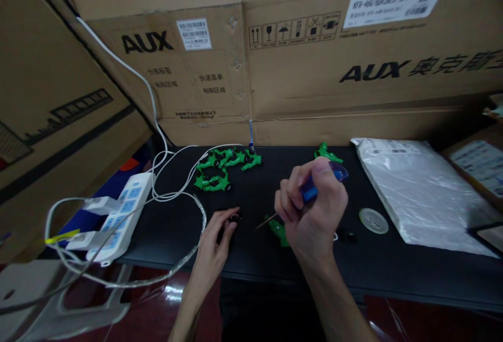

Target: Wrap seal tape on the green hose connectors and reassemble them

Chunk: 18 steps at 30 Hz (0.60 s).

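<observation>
Head camera is showing the right hand (312, 216) squeezing tight around a blue tool (309, 194). The tool's thin tip is sticking out just beside a green part (279, 229) on the black table (255, 190). The left hand (216, 237) is pinching a small black piece (234, 218) nearby. More green parts (223, 166) are lying further back.

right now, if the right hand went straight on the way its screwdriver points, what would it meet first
Probably the small black part at the fingertips of the left hand: the screwdriver in the right hand aims its tip left at it, though depth is unclear.
</observation>
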{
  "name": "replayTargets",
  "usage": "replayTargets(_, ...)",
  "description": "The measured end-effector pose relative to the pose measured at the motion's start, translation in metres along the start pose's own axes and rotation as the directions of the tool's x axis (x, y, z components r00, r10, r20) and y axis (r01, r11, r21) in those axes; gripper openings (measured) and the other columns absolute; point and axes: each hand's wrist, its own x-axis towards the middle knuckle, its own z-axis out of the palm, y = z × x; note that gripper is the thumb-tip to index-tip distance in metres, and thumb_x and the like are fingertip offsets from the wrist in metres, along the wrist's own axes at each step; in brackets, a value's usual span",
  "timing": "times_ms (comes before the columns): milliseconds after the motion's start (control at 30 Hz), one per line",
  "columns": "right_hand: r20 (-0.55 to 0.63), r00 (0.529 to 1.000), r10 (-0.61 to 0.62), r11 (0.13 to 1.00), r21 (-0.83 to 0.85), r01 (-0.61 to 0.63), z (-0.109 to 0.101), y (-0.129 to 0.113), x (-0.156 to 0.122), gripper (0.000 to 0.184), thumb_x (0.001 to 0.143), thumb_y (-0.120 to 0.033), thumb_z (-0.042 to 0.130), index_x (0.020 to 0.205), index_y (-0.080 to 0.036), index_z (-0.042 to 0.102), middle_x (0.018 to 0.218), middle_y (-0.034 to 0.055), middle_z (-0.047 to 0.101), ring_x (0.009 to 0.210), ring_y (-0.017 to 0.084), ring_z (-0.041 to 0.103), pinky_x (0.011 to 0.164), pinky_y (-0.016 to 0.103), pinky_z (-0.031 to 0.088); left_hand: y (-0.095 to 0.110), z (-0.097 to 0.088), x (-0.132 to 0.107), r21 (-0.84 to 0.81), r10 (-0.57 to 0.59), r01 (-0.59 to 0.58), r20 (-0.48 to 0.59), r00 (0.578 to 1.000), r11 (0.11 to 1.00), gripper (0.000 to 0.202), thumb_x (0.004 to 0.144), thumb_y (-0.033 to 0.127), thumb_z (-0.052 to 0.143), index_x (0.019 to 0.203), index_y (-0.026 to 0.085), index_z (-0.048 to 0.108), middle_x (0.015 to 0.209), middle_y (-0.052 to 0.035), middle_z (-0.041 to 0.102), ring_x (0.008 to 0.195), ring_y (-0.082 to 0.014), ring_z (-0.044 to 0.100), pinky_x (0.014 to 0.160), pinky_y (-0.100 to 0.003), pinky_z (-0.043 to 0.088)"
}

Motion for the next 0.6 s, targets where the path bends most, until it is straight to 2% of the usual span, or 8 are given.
replayTargets(100, 0.006, 1.000, -0.027, 1.000, 0.007, 0.027, 0.0013, 0.0042, -0.0010, 0.041, 0.095, -0.043, 0.071, 0.067, -0.021, 0.051, 0.051, -0.0105, 0.035, 0.035, 0.004, 0.024, 0.030, 0.014, 0.026, -0.0013, -0.0015, -0.0004, 0.032, 0.065, -0.065, 0.005, 0.998, 0.997, 0.028, 0.107, 0.027, 0.052, 0.124, 0.029, 0.073, 0.121, -0.0061, 0.068, 0.117, -0.0213, 0.065, 0.097, -0.031, 0.052)
replayTargets(200, -0.001, 0.998, -0.059, 0.998, 0.012, 0.059, 0.0015, 0.0073, -0.0011, 0.041, 0.097, -0.046, 0.068, 0.067, -0.021, 0.055, 0.050, -0.0101, 0.034, 0.035, 0.005, 0.022, 0.030, 0.014, 0.025, -0.0026, -0.0016, 0.0013, 0.007, 0.076, -0.076, -0.027, 0.997, 0.997, 0.020, 0.102, 0.025, 0.060, 0.112, 0.027, 0.077, 0.112, -0.0044, 0.071, 0.104, -0.0194, 0.068, 0.087, -0.028, 0.053)
replayTargets(267, 0.000, 0.996, -0.091, 0.996, 0.014, 0.091, 0.0015, 0.0077, -0.0016, 0.042, 0.097, -0.049, 0.067, 0.067, -0.022, 0.056, 0.050, -0.0098, 0.033, 0.035, 0.005, 0.021, 0.030, 0.015, 0.024, -0.0038, -0.0009, 0.0017, -0.031, 0.037, -0.039, -0.057, 0.998, 0.999, 0.014, 0.096, 0.025, 0.068, 0.108, 0.026, 0.077, 0.105, -0.0023, 0.075, 0.089, -0.0173, 0.070, 0.081, -0.027, 0.054)
replayTargets(333, 0.004, 0.993, -0.118, 0.993, 0.015, 0.118, 0.0015, 0.0066, -0.0028, 0.042, 0.097, -0.049, 0.066, 0.067, -0.022, 0.056, 0.049, -0.0095, 0.033, 0.035, 0.005, 0.020, 0.030, 0.016, 0.023, -0.0048, 0.0004, 0.0012, -0.084, -0.038, 0.033, -0.066, 0.997, 0.996, 0.014, 0.092, 0.025, 0.074, 0.105, 0.025, 0.077, 0.103, -0.0016, 0.080, 0.084, -0.0171, 0.072, 0.080, -0.027, 0.055)
replayTargets(433, -0.009, 0.992, -0.126, 0.992, 0.008, 0.127, 0.0022, 0.0030, -0.0052, 0.039, 0.098, -0.044, 0.064, 0.067, -0.022, 0.056, 0.049, -0.0089, 0.032, 0.034, 0.006, 0.019, 0.030, 0.017, 0.022, -0.0058, 0.0027, -0.0009, -0.181, -0.115, 0.103, -0.056, 0.992, 0.978, 0.012, 0.088, 0.027, 0.078, 0.099, 0.023, 0.075, 0.108, -0.0034, 0.083, 0.096, -0.0211, 0.077, 0.087, -0.031, 0.059)
replayTargets(600, -0.002, 0.990, -0.143, 0.989, -0.028, 0.143, 0.0053, -0.0013, -0.0071, 0.041, 0.097, -0.046, 0.066, 0.065, -0.023, 0.055, 0.048, -0.0082, 0.030, 0.033, 0.006, 0.019, 0.029, 0.019, 0.021, -0.0073, 0.0042, -0.0044, -0.229, -0.132, 0.115, -0.063, 0.989, 0.967, 0.014, 0.087, 0.029, 0.081, 0.092, 0.022, 0.071, 0.112, -0.0049, 0.083, 0.108, -0.0244, 0.078, 0.098, -0.037, 0.059)
